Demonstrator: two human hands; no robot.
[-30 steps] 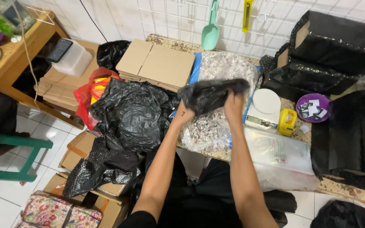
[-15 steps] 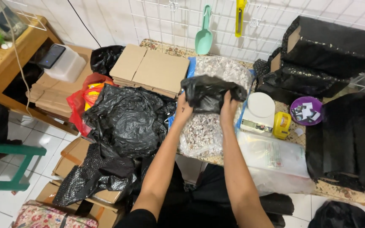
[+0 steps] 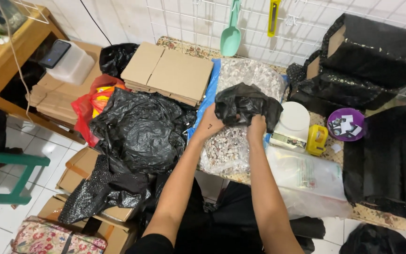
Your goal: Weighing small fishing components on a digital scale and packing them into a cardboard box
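Our fingers [image 3: 240,118] on both hands are clenched into a black plastic bag [image 3: 247,104], held just above the clear sack of pebbles [image 3: 240,89] on the bench [image 3: 377,214]. We should grip the rim evenly with 2 hands.

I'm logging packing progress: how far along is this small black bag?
Done: nothing visibly packed or sealed. In hand: the left hand and right hand grip the crumpled black bag above the clear sack of speckled pieces. Left: the flat cardboard boxes lie unfolded.
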